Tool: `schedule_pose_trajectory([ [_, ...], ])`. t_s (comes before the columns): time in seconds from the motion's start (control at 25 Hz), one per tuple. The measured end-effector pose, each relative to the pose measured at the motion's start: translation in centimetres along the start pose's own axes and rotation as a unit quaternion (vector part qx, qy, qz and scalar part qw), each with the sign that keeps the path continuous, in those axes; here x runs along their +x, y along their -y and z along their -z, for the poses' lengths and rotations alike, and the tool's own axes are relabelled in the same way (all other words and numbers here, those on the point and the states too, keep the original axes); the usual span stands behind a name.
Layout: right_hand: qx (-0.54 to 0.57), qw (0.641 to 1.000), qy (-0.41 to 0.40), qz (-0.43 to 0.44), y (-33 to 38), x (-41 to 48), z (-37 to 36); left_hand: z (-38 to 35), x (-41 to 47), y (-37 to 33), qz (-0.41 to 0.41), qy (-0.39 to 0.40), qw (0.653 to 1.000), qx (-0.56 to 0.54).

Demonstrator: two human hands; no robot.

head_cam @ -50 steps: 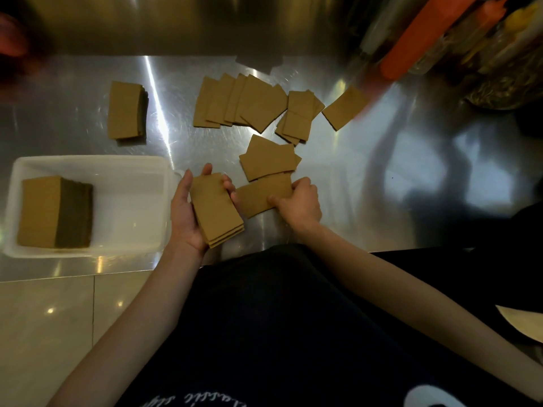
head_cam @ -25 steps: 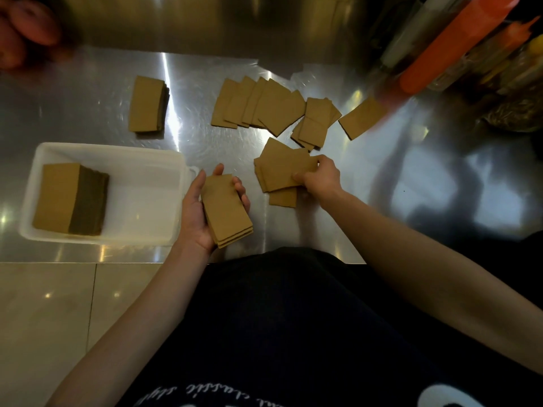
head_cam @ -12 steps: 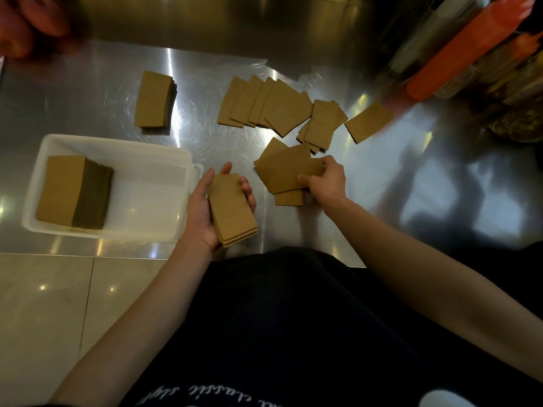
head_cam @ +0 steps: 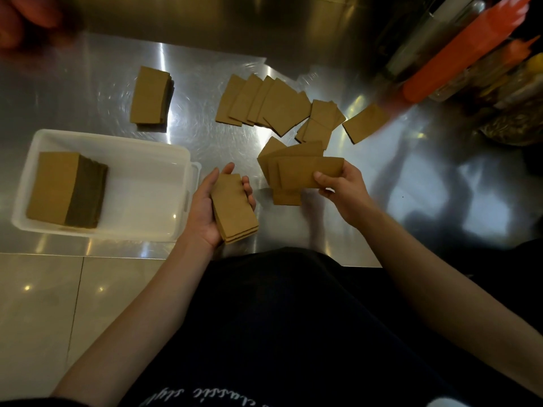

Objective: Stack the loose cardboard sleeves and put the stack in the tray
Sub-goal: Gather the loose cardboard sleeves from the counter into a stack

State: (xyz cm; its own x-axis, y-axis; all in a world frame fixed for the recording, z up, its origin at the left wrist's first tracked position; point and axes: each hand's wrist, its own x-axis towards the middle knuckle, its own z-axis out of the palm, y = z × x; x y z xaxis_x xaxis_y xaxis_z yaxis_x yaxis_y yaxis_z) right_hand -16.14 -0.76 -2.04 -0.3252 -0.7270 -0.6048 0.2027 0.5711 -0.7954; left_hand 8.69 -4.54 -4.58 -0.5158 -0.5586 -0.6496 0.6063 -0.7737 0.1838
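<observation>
My left hand (head_cam: 205, 210) holds a small stack of brown cardboard sleeves (head_cam: 233, 208) in its palm, just right of the white tray (head_cam: 123, 142). My right hand (head_cam: 342, 188) pinches one sleeve (head_cam: 308, 173), lifted over a few loose sleeves (head_cam: 282, 160) on the steel counter. More loose sleeves (head_cam: 264, 102) lie fanned out farther back, with a single one (head_cam: 364, 123) to their right. A thick stack (head_cam: 64, 189) stands inside the tray at its left. Another small stack (head_cam: 151, 95) sits on the counter behind the tray.
Orange squeeze bottles (head_cam: 458, 51) and other containers crowd the back right corner. The steel counter (head_cam: 411, 207) ends at its front edge by my body, with tiled floor (head_cam: 44, 304) below left. A blurred reddish thing (head_cam: 23, 16) shows at top left.
My right hand has picked one sleeve off the near pile and lifted it toward me. My left hand keeps holding its stack in the same place.
</observation>
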Motion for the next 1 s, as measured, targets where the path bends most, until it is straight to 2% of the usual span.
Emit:
schedule_pose_trajectory([
  [0.24,-0.014,0.997,0.075,-0.024,1.7,-1.3,0.4,-1.0,0.3,-0.3,0.025,-0.024,0.995,0.089],
  [0.44,-0.136,0.976,0.164,-0.033,4.6,-2.2,-0.3,-1.0,0.2,-0.6,0.056,0.015,0.978,0.199],
  [0.68,-0.348,0.918,0.188,0.020,7.2,-2.8,-2.8,-1.3,-0.5,0.0,0.148,0.029,0.954,0.261],
  [0.76,-0.403,0.897,0.179,0.038,7.7,-2.9,-3.3,-1.2,-0.6,0.0,0.145,0.035,0.952,0.266],
  [0.88,-0.518,0.836,0.155,0.098,8.1,-3.1,-4.0,-1.2,-0.5,0.1,0.136,0.040,0.948,0.286],
  [1.0,-0.522,0.829,0.138,0.147,7.9,-3.0,-4.3,-1.7,-0.5,0.5,0.107,0.043,0.955,0.272],
])
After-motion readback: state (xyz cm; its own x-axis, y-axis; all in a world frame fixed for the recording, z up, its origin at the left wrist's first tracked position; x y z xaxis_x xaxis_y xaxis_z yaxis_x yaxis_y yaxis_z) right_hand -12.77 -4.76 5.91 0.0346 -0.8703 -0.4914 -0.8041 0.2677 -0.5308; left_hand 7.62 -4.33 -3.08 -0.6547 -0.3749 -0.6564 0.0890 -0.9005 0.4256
